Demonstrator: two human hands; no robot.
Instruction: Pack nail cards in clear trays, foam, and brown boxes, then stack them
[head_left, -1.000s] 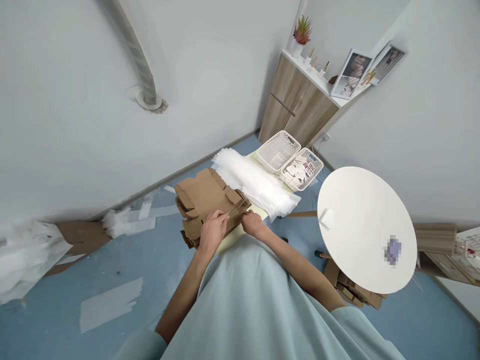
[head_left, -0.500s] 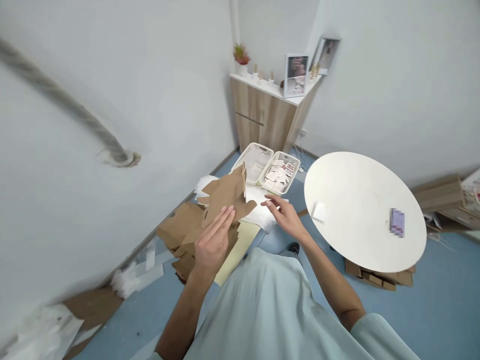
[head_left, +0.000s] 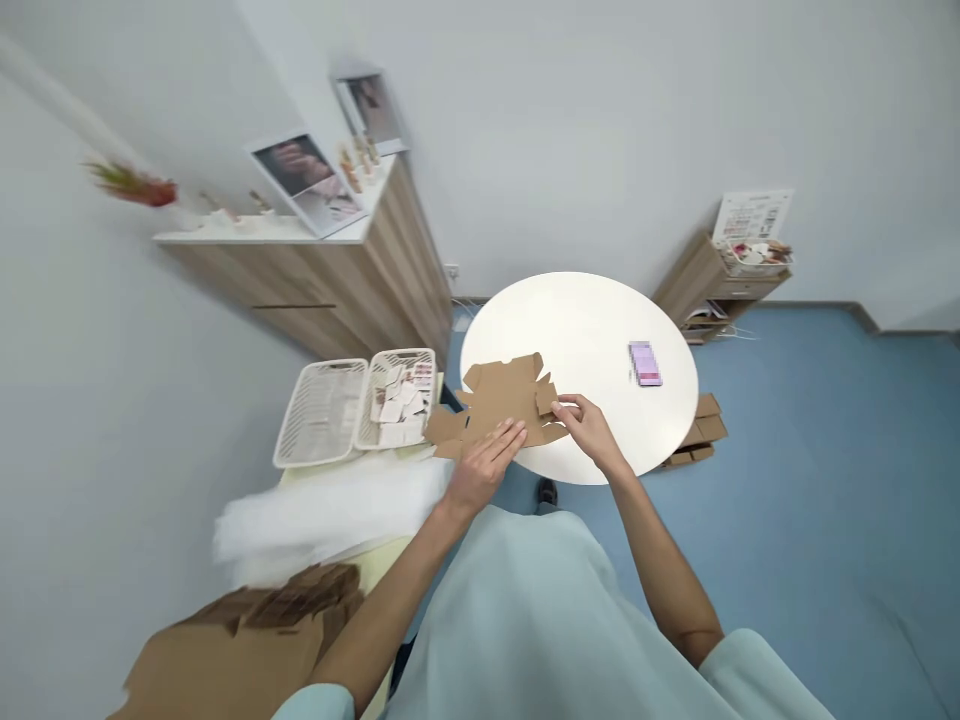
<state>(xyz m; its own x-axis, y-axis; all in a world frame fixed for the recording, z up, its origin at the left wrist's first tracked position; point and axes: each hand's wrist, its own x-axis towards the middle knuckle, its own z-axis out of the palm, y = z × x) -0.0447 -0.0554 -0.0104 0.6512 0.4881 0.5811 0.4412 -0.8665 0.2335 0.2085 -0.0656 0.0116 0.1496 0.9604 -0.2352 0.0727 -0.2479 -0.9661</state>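
While both forearms reach forward from the pale blue top, the left hand lies palm down with its fingers spread flat, pressing the near edge of a flat cardboard box blank. That blank rests unfolded on the near-left part of the round white table, and its left flaps hang out past the rim. The right hand comes in from the other side with the wrist slightly raised; its thumb and forefinger pinch a small flap at the blank's right end, and the other fingers curl loosely beneath. Both elbows are bent and kept close to the body.

A phone lies farther back on the table, well apart from the hands; its screen is blurred out. To the left, two white baskets sit side by side, the right one holding small cards too tiny to read. A white, soft-looking heap in front of them is smeared by motion, so its material is hard to tell. A stack of more cardboard is cut off by the bottom-left corner. More brown sheets lie on the floor, mostly hidden under the table's far edge. The right thumb's tip is hidden behind the flap.
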